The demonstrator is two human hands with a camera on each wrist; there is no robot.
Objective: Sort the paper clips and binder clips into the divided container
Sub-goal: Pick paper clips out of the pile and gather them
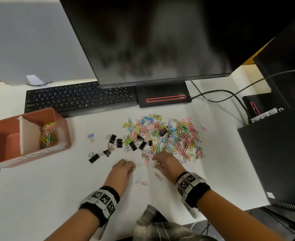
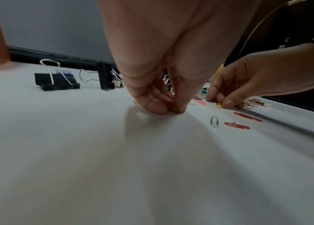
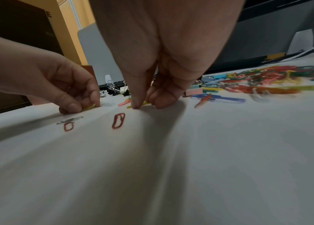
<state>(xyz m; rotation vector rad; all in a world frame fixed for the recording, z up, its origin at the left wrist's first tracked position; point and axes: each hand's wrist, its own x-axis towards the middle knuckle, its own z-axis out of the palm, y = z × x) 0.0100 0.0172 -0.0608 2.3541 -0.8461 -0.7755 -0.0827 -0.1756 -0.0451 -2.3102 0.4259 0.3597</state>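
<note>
Near the table's front, my left hand [image 1: 131, 168] pinches a yellow paper clip [image 2: 173, 109] against the white table. A little to its right, my right hand [image 1: 156, 162] pinches another yellow paper clip [image 3: 145, 103] at the near edge of the mixed pile of coloured paper clips and binder clips [image 1: 169, 134]. Black binder clips [image 1: 118, 141] lie scattered left of the pile. The reddish divided container [image 1: 63, 136] stands at the far left. Its right compartment holds coloured paper clips [image 1: 48, 134].
Two red paper clips [image 1: 144, 183] [image 1: 158, 176] and a pale one [image 1: 138, 180] lie loose between my wrists. A black keyboard [image 1: 80, 98] and monitor base [image 1: 164, 96] sit behind the pile. A dark computer case [image 1: 279, 153] and cables [image 1: 230, 93] stand on the right.
</note>
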